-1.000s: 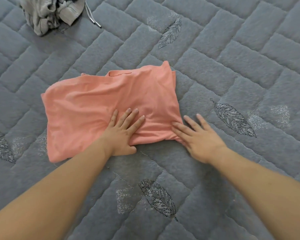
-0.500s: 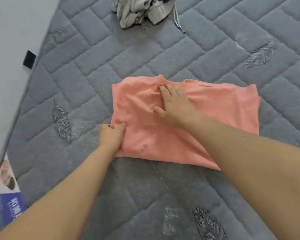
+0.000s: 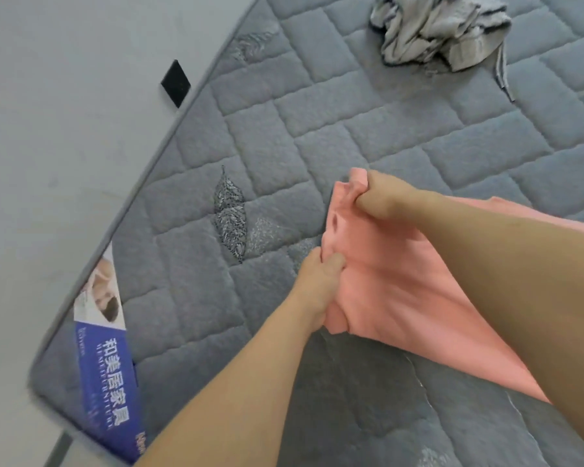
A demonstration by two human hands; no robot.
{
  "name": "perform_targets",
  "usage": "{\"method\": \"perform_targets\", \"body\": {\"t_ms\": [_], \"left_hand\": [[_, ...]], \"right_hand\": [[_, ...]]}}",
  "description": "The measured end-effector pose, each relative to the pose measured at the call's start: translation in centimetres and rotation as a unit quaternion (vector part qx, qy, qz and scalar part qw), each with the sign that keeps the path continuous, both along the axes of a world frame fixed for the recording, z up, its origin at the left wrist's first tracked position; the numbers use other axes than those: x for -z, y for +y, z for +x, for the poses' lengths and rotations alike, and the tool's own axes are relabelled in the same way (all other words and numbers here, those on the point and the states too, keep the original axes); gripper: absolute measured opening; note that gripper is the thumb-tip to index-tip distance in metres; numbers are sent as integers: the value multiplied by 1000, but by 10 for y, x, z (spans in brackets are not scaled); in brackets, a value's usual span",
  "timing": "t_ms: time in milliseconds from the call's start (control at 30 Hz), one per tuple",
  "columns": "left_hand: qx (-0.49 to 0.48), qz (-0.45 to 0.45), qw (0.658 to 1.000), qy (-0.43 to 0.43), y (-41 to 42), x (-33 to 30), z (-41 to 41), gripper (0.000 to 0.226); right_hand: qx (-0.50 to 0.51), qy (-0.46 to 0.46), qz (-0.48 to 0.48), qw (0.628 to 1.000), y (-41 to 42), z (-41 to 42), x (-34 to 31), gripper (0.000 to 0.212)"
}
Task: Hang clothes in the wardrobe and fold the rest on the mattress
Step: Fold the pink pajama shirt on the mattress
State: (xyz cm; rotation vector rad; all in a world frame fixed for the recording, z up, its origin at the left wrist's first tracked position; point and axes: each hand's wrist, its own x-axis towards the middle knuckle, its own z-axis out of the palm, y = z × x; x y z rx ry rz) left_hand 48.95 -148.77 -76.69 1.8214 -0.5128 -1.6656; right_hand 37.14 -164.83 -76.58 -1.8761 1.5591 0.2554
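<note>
A salmon-pink garment [image 3: 395, 291], partly folded, lies on the grey quilted mattress [image 3: 284, 136]. My left hand [image 3: 317, 281] pinches its near left corner, thumb on top of the cloth. My right hand [image 3: 381, 197] grips the far left corner, fingers curled round a bunch of fabric. The left edge between the two hands is lifted and wrinkled. My right forearm crosses over the garment and hides much of its right part.
A crumpled grey and white garment [image 3: 435, 28] with a loose drawstring lies at the far end of the mattress. The mattress edge runs diagonally at left, beside a pale wall with a black square [image 3: 175, 83]. A blue printed label [image 3: 108, 375] sits on the near left corner.
Both hands went from lying flat on the pink garment to taking hold of its left edge, which is now lifted. The view has swung left, bringing the mattress edge and wall into sight.
</note>
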Motion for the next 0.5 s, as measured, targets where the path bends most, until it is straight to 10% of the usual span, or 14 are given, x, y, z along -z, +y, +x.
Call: {"method": "perform_targets", "body": {"t_ms": [167,500], "left_hand": [[19,-21,993,-114,16,-48,102,40],[25,-158,968,-193,9,-300,191,9]], "right_hand": [[143,-175,39,973,12,81,-29,16],[304,-491,86,812,14,166,-258,18]]}}
